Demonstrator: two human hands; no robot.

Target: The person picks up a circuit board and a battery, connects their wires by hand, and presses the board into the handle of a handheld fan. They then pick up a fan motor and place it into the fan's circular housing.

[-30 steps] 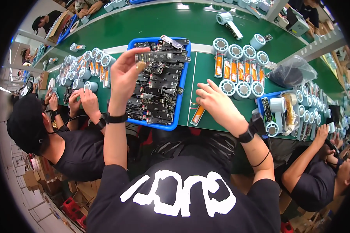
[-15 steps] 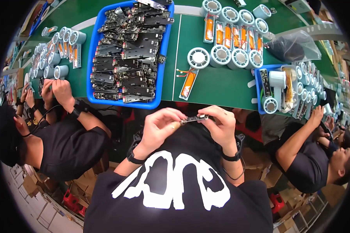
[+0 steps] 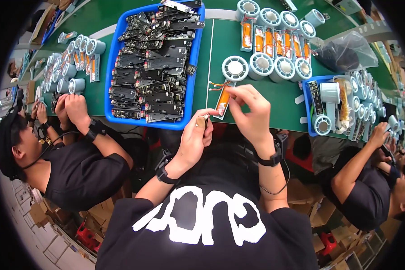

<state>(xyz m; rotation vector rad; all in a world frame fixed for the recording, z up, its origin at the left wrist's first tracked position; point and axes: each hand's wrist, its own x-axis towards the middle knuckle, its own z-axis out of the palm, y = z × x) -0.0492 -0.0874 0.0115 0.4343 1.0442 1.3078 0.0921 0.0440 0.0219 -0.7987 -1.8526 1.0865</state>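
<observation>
My left hand (image 3: 196,138) is closed around a small circuit board (image 3: 206,118), seen nearly end-on between thumb and fingers, so most of it is hidden. Just past it, a pale blue handheld fan (image 3: 235,68) lies at the table's near edge. An orange battery (image 3: 223,100) sits in its open handle, with thin wires and small white connectors (image 3: 211,86) trailing to the left. My right hand (image 3: 253,110) reaches over that handle. Its index fingertip is at the battery's side, and the curled thumb stands apart from it.
Left of the fan stands a blue tray (image 3: 191,96) heaped with circuit boards. Several more fans (image 3: 284,66) with batteries are lined up at the back right. A blue bin (image 3: 307,105) of parts is at the right. People (image 3: 83,166) work on both sides.
My right hand has let go of the circuit board and moved forward to the fan's handle. The left hand keeps the board, turned more end-on. The view has shifted slightly.
</observation>
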